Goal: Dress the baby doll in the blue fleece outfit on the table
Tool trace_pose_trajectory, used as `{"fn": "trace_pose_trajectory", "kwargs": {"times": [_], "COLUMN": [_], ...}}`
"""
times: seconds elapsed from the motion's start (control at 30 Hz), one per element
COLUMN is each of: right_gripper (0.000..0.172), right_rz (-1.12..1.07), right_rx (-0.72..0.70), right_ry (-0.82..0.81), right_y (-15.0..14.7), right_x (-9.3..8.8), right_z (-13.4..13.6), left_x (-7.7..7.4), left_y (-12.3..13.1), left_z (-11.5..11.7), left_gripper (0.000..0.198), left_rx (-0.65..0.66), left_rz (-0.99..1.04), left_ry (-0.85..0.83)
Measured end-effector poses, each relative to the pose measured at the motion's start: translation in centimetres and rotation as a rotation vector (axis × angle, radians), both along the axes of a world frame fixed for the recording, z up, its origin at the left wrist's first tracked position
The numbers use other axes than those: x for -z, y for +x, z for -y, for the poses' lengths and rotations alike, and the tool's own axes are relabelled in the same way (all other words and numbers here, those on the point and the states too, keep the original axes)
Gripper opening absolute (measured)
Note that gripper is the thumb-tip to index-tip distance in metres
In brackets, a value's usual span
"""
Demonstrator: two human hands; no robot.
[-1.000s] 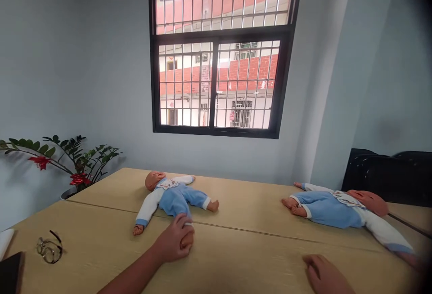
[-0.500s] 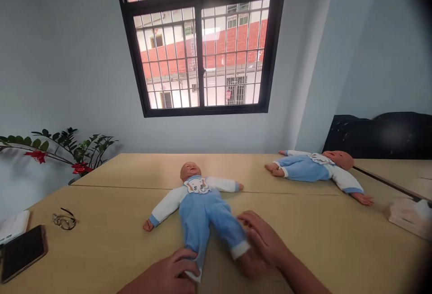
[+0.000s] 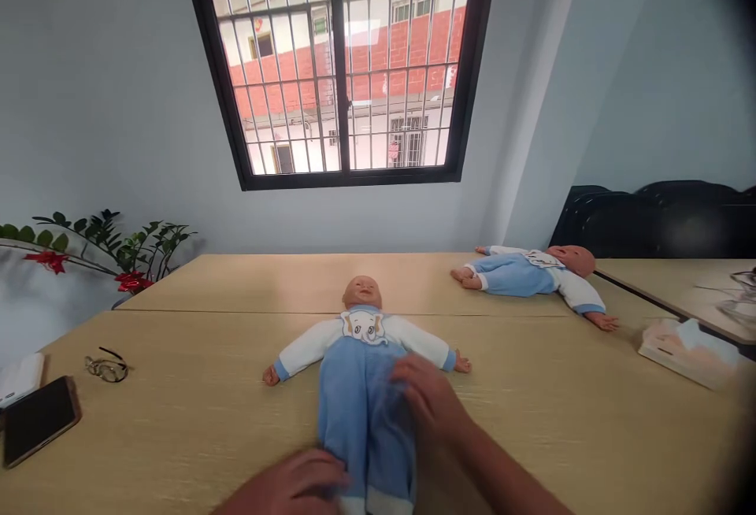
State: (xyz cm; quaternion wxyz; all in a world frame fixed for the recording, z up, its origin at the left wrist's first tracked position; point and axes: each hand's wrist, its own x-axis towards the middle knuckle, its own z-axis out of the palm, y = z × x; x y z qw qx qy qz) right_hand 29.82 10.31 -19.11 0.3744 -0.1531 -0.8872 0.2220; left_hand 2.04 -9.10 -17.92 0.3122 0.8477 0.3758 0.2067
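A baby doll (image 3: pixel 363 326) in blue trousers and a white top with a blue collar and an elephant bib lies on its back on the table. Its head points away from me, its arms are spread and its legs lie side by side. My left hand (image 3: pixel 295 479), slightly blurred, rests at the doll's lower left trouser leg with its fingers stretched out. On the other side, my right hand (image 3: pixel 434 405) touches the thigh with extended fingers. The doll's feet are out of view below the trouser cuffs.
A second doll (image 3: pixel 520 272) in matching clothes lies at the back right. A tissue box (image 3: pixel 685 351) sits at the right, with dark chairs (image 3: pixel 661 216) behind. To the left are eyeglasses (image 3: pixel 107 365), a phone (image 3: pixel 41 420) and a potted plant (image 3: pixel 127 251). A barred window (image 3: pixel 342 74) faces me.
The doll's body has straightened, and the leg that was splayed to the right now lies beside the other. My right hand has shifted slightly up and left onto the thigh. The camera view has tilted down.
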Motion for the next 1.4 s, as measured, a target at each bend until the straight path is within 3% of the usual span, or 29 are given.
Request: {"fn": "trace_pose_trajectory", "kwargs": {"times": [0.07, 0.13, 0.27, 0.43, 0.57, 0.67, 0.83, 1.07, 1.2, 1.4], "right_gripper": [0.038, 0.037, 0.062, 0.056, 0.045, 0.034, 0.034, 0.032, 0.028, 0.038], "right_rz": [0.065, 0.215, 0.355, 0.364, 0.316, 0.277, 0.194, 0.129, 0.045, 0.048], "right_rx": [0.209, 0.342, 0.276, 0.136, 0.078, 0.039, 0.001, 0.08, 0.099, 0.135], "right_ry": [-0.11, -0.29, -0.465, -0.568, -0.651, -0.697, -0.77, -0.74, -0.715, -0.789], "right_y": [-0.5, -1.5, -3.4, -4.0, -3.5, -2.7, -1.0, 0.7, 0.9, 1.6], "right_x": [-1.1, -2.0, -2.5, -1.8, -1.2, -1.2, -1.1, -0.6, 0.4, 2.1], "right_z": [-4.1, -8.1, -12.9, -14.0, -14.0, -14.0, -13.9, -12.5, -11.4, -10.6], "left_x": [0.0, -0.1, -2.2, -5.2, -4.7, -3.7, -3.2, -4.8, -4.8, -2.6], "left_y": [-1.3, -2.2, -1.5, 2.3, 4.4, 4.8, 5.0, 5.2, 6.0, 7.0], "left_z": [-1.3, -3.9, -11.5, -20.9, -27.1, -30.3, -33.2, -36.1, -35.9, -34.1], "left_gripper": [0.049, 0.053, 0.032, 0.034, 0.048, 0.049, 0.058, 0.037, 0.047, 0.031], "left_rx": [-0.006, -0.095, -0.325, -0.267, -0.201, -0.096, -0.048, -0.055, 0.029, 0.055], "left_rz": [0.002, 0.034, 0.049, -0.021, -0.214, -0.36, -0.571, -0.774, -0.782, -0.682], "left_ry": [0.145, 0.3, 0.408, 0.318, 0.148, 0.103, 0.041, -0.145, -0.207, -0.061]}}
